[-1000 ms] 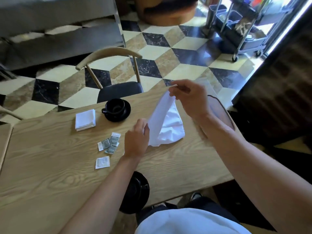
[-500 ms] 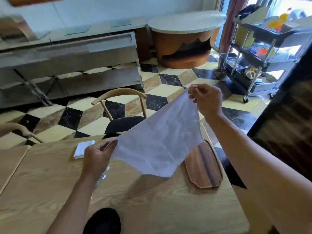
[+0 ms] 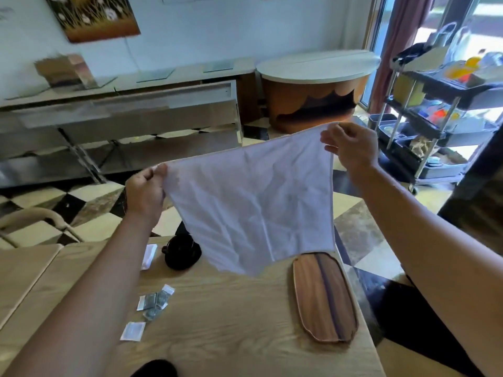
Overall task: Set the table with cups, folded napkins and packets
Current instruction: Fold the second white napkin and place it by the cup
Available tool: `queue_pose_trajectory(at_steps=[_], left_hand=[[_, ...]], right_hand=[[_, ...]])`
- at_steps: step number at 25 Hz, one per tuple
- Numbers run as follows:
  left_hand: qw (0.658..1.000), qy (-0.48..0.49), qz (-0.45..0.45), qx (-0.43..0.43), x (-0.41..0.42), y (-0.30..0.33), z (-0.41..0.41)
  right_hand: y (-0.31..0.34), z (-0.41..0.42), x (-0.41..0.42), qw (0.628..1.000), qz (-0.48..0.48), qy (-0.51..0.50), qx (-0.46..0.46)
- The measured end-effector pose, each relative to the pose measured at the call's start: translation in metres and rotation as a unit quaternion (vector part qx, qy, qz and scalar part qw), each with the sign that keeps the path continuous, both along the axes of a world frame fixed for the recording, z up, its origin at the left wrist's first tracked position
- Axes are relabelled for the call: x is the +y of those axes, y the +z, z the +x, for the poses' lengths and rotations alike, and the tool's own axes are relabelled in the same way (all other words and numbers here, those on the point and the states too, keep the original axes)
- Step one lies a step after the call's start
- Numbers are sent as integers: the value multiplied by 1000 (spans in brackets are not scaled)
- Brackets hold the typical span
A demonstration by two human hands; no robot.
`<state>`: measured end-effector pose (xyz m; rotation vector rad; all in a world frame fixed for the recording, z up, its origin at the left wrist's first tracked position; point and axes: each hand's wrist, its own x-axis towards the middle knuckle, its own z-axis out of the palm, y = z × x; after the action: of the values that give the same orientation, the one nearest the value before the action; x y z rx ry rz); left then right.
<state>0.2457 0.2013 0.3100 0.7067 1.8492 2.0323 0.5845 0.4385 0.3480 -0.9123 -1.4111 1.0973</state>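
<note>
- I hold the white napkin [image 3: 253, 202] spread in the air above the table [image 3: 231, 336], its top edge running hand to hand.
- My left hand [image 3: 145, 190] pinches one top corner, my right hand [image 3: 351, 149] the other, higher one.

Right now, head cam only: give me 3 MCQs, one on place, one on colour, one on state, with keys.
1. Where is the wooden tray?
A. on the table's right side
B. on the floor
C. on the cart

2. What colour is the cup?
A. white
B. black
C. red

3. What state is the napkin in?
A. folded on the table
B. crumpled in one hand
C. spread open in the air

Key:
1 A, it lies near the table edge on the right.
2 B, cup and saucer are black.
3 C, the left hand and right hand each pinch a top corner.
</note>
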Motion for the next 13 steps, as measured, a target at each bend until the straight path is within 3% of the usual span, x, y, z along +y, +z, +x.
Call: queue_pose_trajectory(at_steps=[6, 13], left_hand=[[997, -39, 44, 55, -34, -5, 6], [967, 27, -165, 194, -146, -131, 85]], right_hand=[[-38, 38, -13, 997, 55, 5, -48], [-165, 92, -105, 991, -32, 47, -124]])
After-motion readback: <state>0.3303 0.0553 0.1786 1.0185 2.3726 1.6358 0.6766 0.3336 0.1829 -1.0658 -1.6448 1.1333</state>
